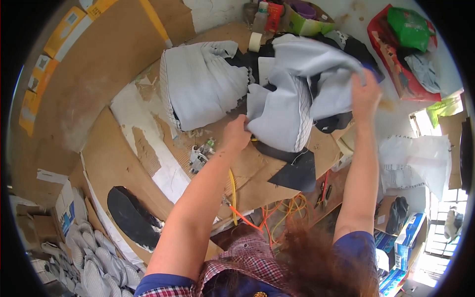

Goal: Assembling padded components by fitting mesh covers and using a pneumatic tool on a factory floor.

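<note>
A light grey fabric piece with a stitched, ribbed strip (304, 116) is stretched between my hands above the cardboard-covered table (252, 183). My left hand (237, 133) is closed at its left edge, fingertips partly hidden. Higher up on the right, my right hand (366, 96) pinches the other end, which is slightly blurred. To the left lies a stack of similar grey fabric pieces (203, 84). Under and behind the held piece are dark pieces, one a black flap (299, 171) lying near the table's front edge.
A metal spray gun (199, 158) lies left of centre, near an orange hose (242, 218). A black padded piece (129, 218) rests on cardboard at left. At the back stand a tape roll (255, 42) and bottle (261, 19). Grey pieces (94, 252) heap lower left.
</note>
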Motion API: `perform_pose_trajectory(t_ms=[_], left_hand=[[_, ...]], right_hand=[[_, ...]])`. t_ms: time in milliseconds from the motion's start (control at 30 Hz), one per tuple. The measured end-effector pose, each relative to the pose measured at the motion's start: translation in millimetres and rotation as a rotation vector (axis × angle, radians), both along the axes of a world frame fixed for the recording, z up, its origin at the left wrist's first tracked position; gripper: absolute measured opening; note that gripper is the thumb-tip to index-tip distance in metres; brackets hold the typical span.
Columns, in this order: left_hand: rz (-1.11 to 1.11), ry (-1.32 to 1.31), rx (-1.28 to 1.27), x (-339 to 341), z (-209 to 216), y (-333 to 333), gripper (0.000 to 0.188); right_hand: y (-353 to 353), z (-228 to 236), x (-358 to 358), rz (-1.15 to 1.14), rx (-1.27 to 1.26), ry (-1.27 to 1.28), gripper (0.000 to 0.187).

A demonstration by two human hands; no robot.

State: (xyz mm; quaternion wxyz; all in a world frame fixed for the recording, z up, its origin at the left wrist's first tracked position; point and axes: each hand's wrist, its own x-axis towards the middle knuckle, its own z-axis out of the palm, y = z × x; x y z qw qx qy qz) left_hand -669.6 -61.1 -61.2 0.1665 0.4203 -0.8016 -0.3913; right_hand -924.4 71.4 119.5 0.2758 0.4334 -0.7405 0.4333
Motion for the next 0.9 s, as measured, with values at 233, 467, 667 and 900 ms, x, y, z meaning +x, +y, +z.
perform_pose_trajectory(t_ms=[233, 467, 667, 900], left_hand=[[-0.074, 0.579, -0.344, 30.1, 123.8, 27.4, 0.078], [-0.399, 0.758, -0.668, 164.3, 225.2, 50.2, 0.08], [-0.103, 0.635, -0.815, 320.5, 244.7, 115.3, 0.068], [-0.276, 0.583, 0.174, 437.9, 217.2, 207.2, 0.035]], right_hand=[[16.5, 133.7, 86.5, 0.253, -0.447, -0.534, 0.034], [42.6, 71.8, 247.6, 0.875, -0.498, -1.479, 0.032], [93.2, 28.6, 368.8, 1.02, -0.291, -1.786, 0.034], [146.8, -0.2, 460.1, 0.963, 0.407, -1.321, 0.032]])
